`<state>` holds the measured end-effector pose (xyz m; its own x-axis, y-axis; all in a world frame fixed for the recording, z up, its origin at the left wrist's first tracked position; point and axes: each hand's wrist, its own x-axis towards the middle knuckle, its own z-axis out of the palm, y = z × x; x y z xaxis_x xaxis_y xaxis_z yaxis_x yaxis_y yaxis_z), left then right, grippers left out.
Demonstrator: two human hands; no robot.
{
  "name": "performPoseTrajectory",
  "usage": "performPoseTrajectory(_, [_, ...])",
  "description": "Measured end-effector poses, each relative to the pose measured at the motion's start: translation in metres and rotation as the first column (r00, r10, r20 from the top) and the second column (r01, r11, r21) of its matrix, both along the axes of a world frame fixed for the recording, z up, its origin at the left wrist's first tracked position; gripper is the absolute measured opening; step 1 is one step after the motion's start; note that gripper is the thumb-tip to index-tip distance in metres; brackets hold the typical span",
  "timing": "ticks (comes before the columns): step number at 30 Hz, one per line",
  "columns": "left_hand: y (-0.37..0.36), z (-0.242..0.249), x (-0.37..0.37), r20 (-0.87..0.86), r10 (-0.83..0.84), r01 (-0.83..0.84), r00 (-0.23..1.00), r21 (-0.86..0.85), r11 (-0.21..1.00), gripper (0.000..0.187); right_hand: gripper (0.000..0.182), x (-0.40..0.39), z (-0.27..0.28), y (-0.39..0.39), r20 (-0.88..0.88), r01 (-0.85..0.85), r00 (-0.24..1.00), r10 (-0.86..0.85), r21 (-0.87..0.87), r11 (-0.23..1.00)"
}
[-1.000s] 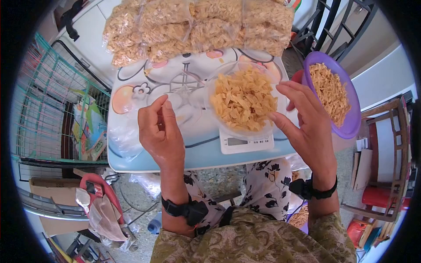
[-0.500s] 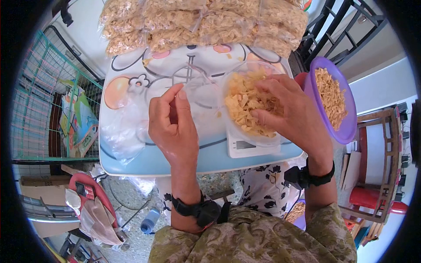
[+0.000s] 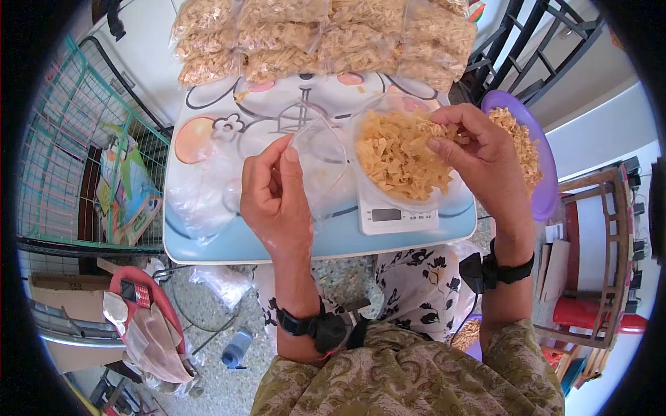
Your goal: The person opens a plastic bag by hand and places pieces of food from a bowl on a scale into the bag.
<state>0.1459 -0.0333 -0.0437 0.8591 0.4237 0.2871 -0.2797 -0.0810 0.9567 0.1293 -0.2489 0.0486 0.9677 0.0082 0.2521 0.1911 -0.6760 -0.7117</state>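
Observation:
My left hand [image 3: 277, 197] pinches the edge of a clear plastic bag [image 3: 326, 149] between thumb and forefinger; the bag's mouth gapes to the right. My right hand [image 3: 489, 156] is closed on a few pale dried flakes, raised over the right edge of a translucent plastic bowl [image 3: 368, 186]. Yellowish dried flakes [image 3: 399, 156] fill much of that bowl. Under it is a white digital scale [image 3: 399, 220], its small display too dim to read.
Filled clear bags of dried flakes [image 3: 284, 41] are stacked along the table's far side. Loose plastic bags [image 3: 201, 208] lie at the table's left. A purple basin [image 3: 551, 173] of flakes stands at the right. Left are a green wire cage [image 3: 62, 166] and a red stool [image 3: 170, 305].
My right hand has lifted out of the flakes and shifted right, now with some between its fingers. My left hand stays pinched on the bag. The view has shifted slightly.

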Motion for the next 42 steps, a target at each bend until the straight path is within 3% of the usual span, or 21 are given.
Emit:
performPoseTrajectory(2, [0.000, 0.001, -0.002, -0.004, -0.007, 0.007, 1.000, 0.015, 1.000, 0.014, 0.019, 0.000, -0.005, 0.000, -0.011, 0.002, 1.000, -0.001, 0.058, 0.998])
performPoseTrajectory(4, [0.000, -0.002, -0.003, -0.025, -0.097, 0.094, 0.995, -0.104, 0.990, 0.018, 0.020, 0.001, -0.006, 0.002, -0.021, -0.001, 1.000, 0.003, 0.116, 0.993])
performPoseTrajectory(6, [0.001, -0.010, 0.000, -0.017, -0.106, 0.103, 0.994, -0.116, 0.988, 0.018, 0.020, 0.002, -0.005, 0.006, -0.032, 0.061, 0.998, -0.053, 0.299, 0.952])
performPoseTrajectory(9, [-0.002, -0.014, 0.002, -0.015, -0.129, 0.125, 0.992, -0.159, 0.979, 0.019, 0.021, 0.005, -0.009, 0.002, -0.015, 0.083, 0.996, -0.084, 0.381, 0.921])
performPoseTrajectory(12, [-0.004, -0.013, 0.003, -0.029, -0.142, 0.134, 0.989, -0.204, 0.970, 0.019, 0.022, 0.005, -0.015, -0.002, -0.136, 0.106, 0.988, -0.067, 0.309, 0.945])
performPoseTrajectory(16, [0.000, -0.014, 0.002, -0.011, -0.133, 0.128, 0.991, -0.205, 0.970, 0.019, 0.022, 0.005, -0.018, 0.005, -0.054, 0.085, 0.996, -0.075, 0.210, 0.974])
performPoseTrajectory(21, [0.000, -0.011, -0.004, 0.011, -0.110, 0.110, 0.994, -0.250, 0.962, 0.018, 0.023, 0.001, -0.012, 0.007, 0.091, 0.042, 0.993, -0.079, 0.351, 0.935])
performPoseTrajectory(25, [0.002, -0.011, -0.007, 0.058, -0.027, 0.041, 0.998, -0.250, 0.967, 0.018, 0.023, -0.002, -0.007, 0.011, 0.109, 0.032, 0.990, -0.087, 0.432, 0.902])
performPoseTrajectory(27, [0.002, -0.004, -0.011, 0.060, 0.016, -0.002, 0.998, -0.224, 0.974, 0.016, 0.021, -0.004, -0.009, 0.017, -0.023, 0.127, 0.992, -0.125, 0.214, 0.969])
performPoseTrajectory(28, [0.002, -0.001, -0.012, 0.047, 0.055, -0.044, 0.997, -0.195, 0.980, 0.015, 0.023, -0.002, -0.013, 0.014, 0.085, 0.076, 0.994, -0.069, -0.085, 0.993])
performPoseTrajectory(29, [0.002, -0.001, -0.007, 0.073, 0.060, -0.044, 0.996, -0.203, 0.978, 0.015, 0.023, 0.004, -0.018, 0.013, 0.111, 0.074, 0.992, -0.063, -0.090, 0.993])
performPoseTrajectory(32, [0.001, -0.004, -0.005, 0.062, 0.076, -0.065, 0.995, -0.155, 0.986, 0.015, 0.026, 0.006, -0.024, 0.014, 0.205, 0.058, 0.979, 0.023, -0.379, 0.924])
performPoseTrajectory(35, [0.001, -0.007, -0.004, 0.070, 0.051, -0.041, 0.996, -0.137, 0.990, 0.015, 0.029, 0.005, -0.017, 0.017, 0.181, 0.044, 0.982, 0.047, -0.468, 0.883])
performPoseTrajectory(42, [0.001, -0.004, -0.004, 0.080, -0.046, 0.054, 0.996, -0.093, 0.994, 0.016, 0.030, 0.003, -0.023, 0.019, 0.230, 0.072, 0.972, 0.047, -0.482, 0.873])
